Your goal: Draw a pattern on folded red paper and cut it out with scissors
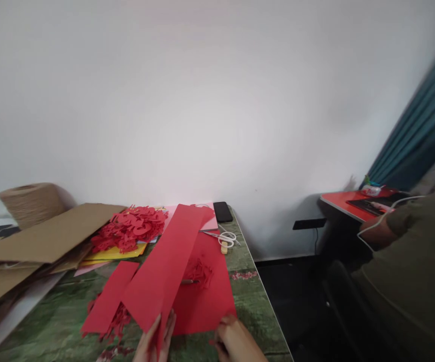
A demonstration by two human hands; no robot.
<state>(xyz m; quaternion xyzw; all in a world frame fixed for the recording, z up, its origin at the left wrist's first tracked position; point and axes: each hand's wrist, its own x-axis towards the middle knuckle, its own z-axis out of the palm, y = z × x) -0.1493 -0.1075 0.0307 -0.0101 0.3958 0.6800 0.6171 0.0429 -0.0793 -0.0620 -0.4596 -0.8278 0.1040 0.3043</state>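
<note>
At the bottom edge my left hand (pixel 155 342) pinches the near end of a long red paper strip (pixel 168 266), which rises slanting away over the green table (pixel 59 322). Beside it my right hand (pixel 236 342) rests curled at the near corner of a flat red sheet (pixel 208 301); what it grips is hidden. A second, shorter red strip (pixel 110 296) lies to the left. Red paper scraps (pixel 198 271) sit on the sheet.
A pile of red cut-outs (pixel 130 229) lies on yellow and pink paper at the back. White-handled scissors (pixel 225 237), a black phone (pixel 222 211), cardboard sheets (pixel 44 239) and a twine roll (pixel 31 203) surround it. Another person's arm (pixel 409 236) rests by a red desk (pixel 356 203) at right.
</note>
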